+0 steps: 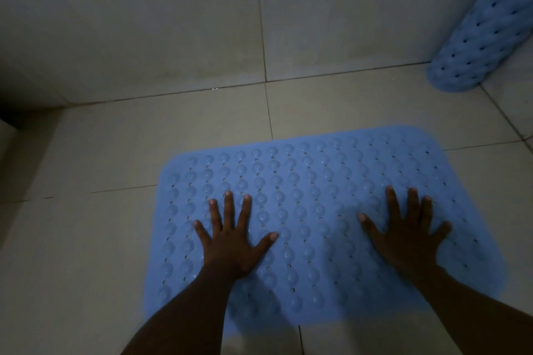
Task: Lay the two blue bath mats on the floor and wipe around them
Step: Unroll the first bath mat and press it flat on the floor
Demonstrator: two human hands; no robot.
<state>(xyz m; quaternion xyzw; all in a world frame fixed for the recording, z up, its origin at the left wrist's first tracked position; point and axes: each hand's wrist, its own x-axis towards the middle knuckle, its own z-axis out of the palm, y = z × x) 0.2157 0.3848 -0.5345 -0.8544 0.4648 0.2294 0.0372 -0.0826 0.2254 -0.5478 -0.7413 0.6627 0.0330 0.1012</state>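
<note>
A blue bath mat [311,190] lies flat on the tiled floor, its surface covered in round suction cups and small holes. My left hand [233,242] rests palm down on its left half with the fingers spread. My right hand [406,236] presses flat on its right half, fingers also apart. Neither hand holds anything. A second blue mat [487,29] stands rolled or folded against the wall at the far right, partly cut off by the frame edge.
Beige floor tiles [115,153] surround the mat on the left and at the back. A tiled wall [173,23] rises just behind, meeting the floor a short way beyond the mat. A dark gap [11,118] sits at the far left. The light is dim.
</note>
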